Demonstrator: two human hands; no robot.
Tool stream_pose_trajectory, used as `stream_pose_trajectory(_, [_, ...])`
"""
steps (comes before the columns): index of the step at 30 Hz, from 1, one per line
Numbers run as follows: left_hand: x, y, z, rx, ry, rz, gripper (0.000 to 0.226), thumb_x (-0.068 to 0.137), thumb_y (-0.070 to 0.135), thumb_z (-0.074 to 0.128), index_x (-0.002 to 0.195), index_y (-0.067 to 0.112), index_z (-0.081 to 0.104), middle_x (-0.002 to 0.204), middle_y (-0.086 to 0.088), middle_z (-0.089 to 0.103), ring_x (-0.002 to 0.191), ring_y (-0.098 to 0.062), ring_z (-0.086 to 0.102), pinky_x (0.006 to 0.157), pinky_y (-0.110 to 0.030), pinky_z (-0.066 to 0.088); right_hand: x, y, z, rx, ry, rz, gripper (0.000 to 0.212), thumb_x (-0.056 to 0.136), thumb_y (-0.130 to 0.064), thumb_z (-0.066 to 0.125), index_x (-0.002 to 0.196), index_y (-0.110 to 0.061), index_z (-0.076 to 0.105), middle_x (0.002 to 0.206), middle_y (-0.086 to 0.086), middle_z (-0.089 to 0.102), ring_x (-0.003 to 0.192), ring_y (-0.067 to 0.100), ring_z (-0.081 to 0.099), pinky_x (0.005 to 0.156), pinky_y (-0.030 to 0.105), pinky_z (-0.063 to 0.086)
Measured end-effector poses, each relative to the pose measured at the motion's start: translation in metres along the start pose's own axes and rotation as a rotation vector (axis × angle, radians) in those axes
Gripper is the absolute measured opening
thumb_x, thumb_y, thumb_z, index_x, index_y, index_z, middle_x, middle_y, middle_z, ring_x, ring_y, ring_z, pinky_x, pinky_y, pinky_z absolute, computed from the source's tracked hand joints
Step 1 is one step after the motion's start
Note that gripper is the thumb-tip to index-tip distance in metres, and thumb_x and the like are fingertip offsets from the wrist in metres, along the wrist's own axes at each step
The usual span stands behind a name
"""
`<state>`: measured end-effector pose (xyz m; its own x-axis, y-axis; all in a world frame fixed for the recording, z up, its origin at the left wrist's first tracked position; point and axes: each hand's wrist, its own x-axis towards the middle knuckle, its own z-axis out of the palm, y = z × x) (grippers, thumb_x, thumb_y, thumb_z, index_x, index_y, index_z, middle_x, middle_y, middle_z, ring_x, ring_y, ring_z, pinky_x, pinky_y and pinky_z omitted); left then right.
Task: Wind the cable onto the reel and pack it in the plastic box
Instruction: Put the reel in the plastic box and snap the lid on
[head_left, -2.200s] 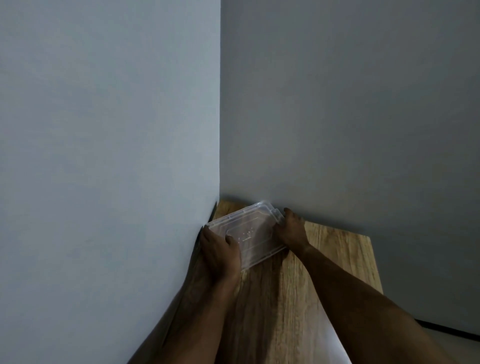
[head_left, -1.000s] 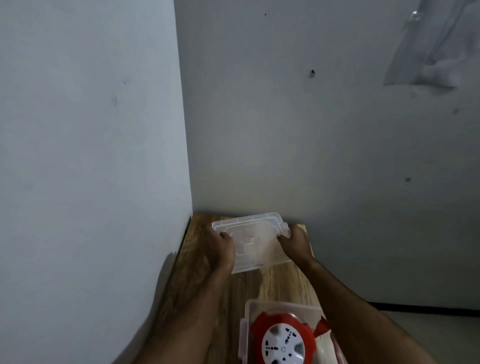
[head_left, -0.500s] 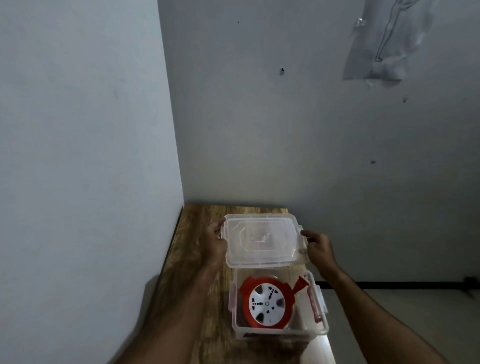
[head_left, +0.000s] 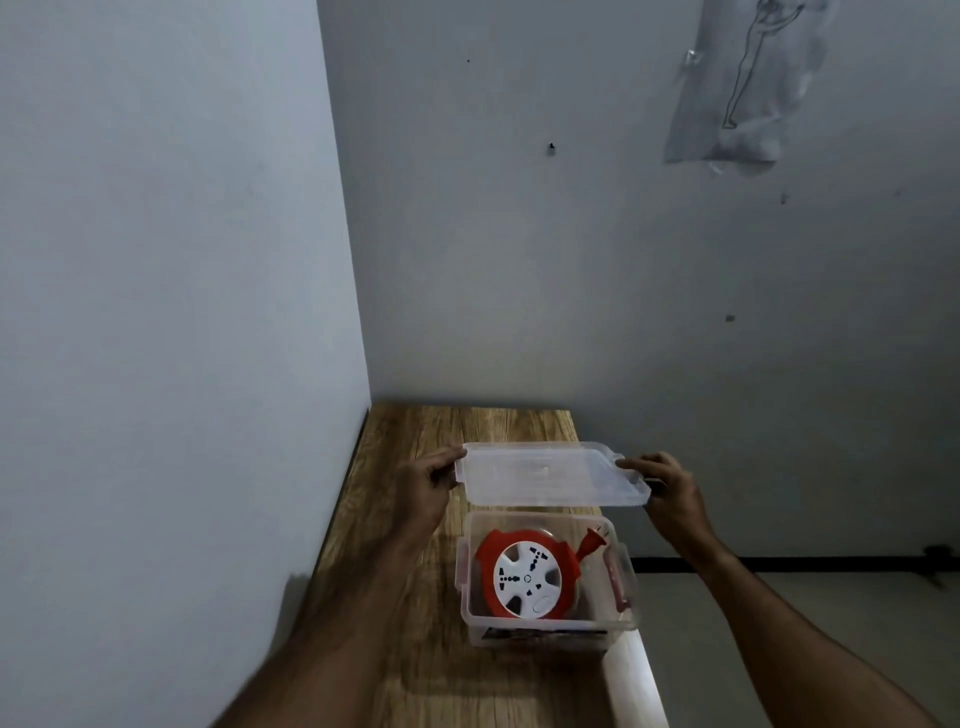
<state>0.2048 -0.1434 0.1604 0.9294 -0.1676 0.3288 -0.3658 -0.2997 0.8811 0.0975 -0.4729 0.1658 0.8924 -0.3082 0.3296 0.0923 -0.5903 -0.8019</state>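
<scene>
One round red cable reel with a white socket face (head_left: 527, 576) lies flat inside an open, clear rectangular plastic box (head_left: 550, 626) on a narrow wood-grain table (head_left: 415, 665) pushed into the corner of a pale grey room. Its red plug (head_left: 594, 542) points toward the box's far right corner. Red latch clips (head_left: 618, 584) hang at the box's left and right ends, and a dark label shows through the near wall, its writing too blurred to read. Held level in the air just above and beyond the box is a clear plastic lid (head_left: 550, 475). The person's left hand (head_left: 426, 486) grips the lid's left edge, fingers curled round it, while the right hand (head_left: 667, 486) pinches the right edge; the two hands are set apart by the lid's full length. High on the far wall a crumpled clear plastic sheet (head_left: 743, 88) is stuck up, and a dark skirting strip (head_left: 779, 564) runs along the floor to the right of the table
</scene>
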Motion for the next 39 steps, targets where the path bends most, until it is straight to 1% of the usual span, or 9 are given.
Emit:
stream_pose_trajectory(5, [-0.005,0.003,0.001,0.009,0.014,-0.009,0.028,0.091,0.007,0.070,0.120,0.003,0.071,0.117,-0.010,0.074,0.109,-0.022,0.070,0.083,-0.009,0.053,-0.003,-0.010,-0.001,0.089,0.005,-0.019,0.025,0.086,0.002,0.071,0.109,-0.009,0.071,0.110,0.006,0.062,0.102,0.014,0.065,0.083,0.021,0.057])
stream_pose_trajectory(10, [-0.015,0.006,0.003,0.015,0.002,-0.062,0.029,0.096,0.019,0.067,0.122,0.007,0.070,0.116,-0.005,0.074,0.106,-0.017,0.070,0.089,-0.030,0.060,-0.010,-0.020,0.003,0.218,0.019,0.020,0.027,0.094,-0.006,0.064,0.120,-0.013,0.064,0.111,-0.003,0.070,0.103,0.006,0.069,0.082,0.022,0.059])
stream_pose_trajectory(15, [-0.021,0.004,0.005,0.045,-0.010,-0.100,0.017,0.097,0.017,0.065,0.109,0.006,0.072,0.101,-0.006,0.075,0.094,-0.018,0.072,0.082,-0.033,0.062,-0.015,-0.020,0.008,0.244,0.021,0.077,0.019,0.099,-0.009,0.058,0.118,-0.009,0.063,0.107,0.008,0.070,0.097,0.022,0.071,0.076,0.038,0.063])
stream_pose_trajectory(20, [-0.029,-0.001,0.006,0.047,0.014,-0.162,0.022,0.092,0.015,0.072,0.111,0.004,0.073,0.097,-0.010,0.076,0.085,-0.019,0.073,0.077,-0.042,0.064,-0.026,-0.018,0.014,0.193,0.037,0.125,0.028,0.101,-0.016,0.056,0.130,-0.016,0.058,0.104,0.006,0.070,0.089,0.018,0.072,0.068,0.032,0.062])
stream_pose_trajectory(24, [-0.041,0.002,0.007,0.119,-0.010,-0.238,0.020,0.090,0.022,0.075,0.098,0.004,0.074,0.083,-0.005,0.074,0.072,-0.016,0.071,0.067,-0.033,0.063,-0.040,-0.010,0.022,0.076,-0.005,0.168,0.016,0.103,-0.020,0.054,0.115,-0.029,0.062,0.097,0.002,0.071,0.085,0.017,0.072,0.071,0.039,0.063])
stream_pose_trajectory(27, [-0.051,0.005,0.005,0.224,-0.032,-0.299,0.025,0.090,0.030,0.074,0.078,0.010,0.067,0.069,-0.001,0.067,0.060,-0.011,0.066,0.054,-0.021,0.052,-0.049,-0.009,0.028,-0.097,-0.015,0.165,0.012,0.103,-0.016,0.054,0.106,-0.023,0.064,0.085,-0.001,0.069,0.073,0.013,0.067,0.058,0.022,0.052])
stream_pose_trajectory(31, [-0.064,-0.004,0.004,0.346,-0.090,-0.333,0.035,0.090,0.035,0.074,0.063,0.019,0.059,0.058,0.002,0.061,0.049,-0.008,0.058,0.048,-0.019,0.044,-0.060,-0.004,0.033,-0.281,-0.060,0.154,0.012,0.101,-0.017,0.055,0.097,-0.016,0.067,0.084,0.001,0.070,0.068,0.009,0.065,0.054,0.016,0.046])
stream_pose_trajectory(36, [-0.077,0.003,0.005,0.463,-0.099,-0.297,0.040,0.090,0.037,0.073,0.058,0.023,0.052,0.052,0.010,0.051,0.044,-0.003,0.048,0.044,-0.012,0.028,-0.065,-0.003,0.037,-0.429,-0.053,0.144,0.015,0.100,-0.018,0.054,0.102,-0.013,0.068,0.082,0.002,0.069,0.063,0.005,0.059,0.052,0.013,0.036])
stream_pose_trajectory(39, [-0.079,0.002,0.007,0.480,-0.105,-0.300,0.038,0.088,0.039,0.074,0.060,0.021,0.056,0.053,0.010,0.053,0.046,-0.003,0.051,0.046,-0.015,0.031,-0.067,-0.007,0.036,-0.519,-0.055,0.151,0.014,0.099,-0.018,0.053,0.092,-0.016,0.065,0.073,0.002,0.064,0.065,0.020,0.066,0.049,0.016,0.028])
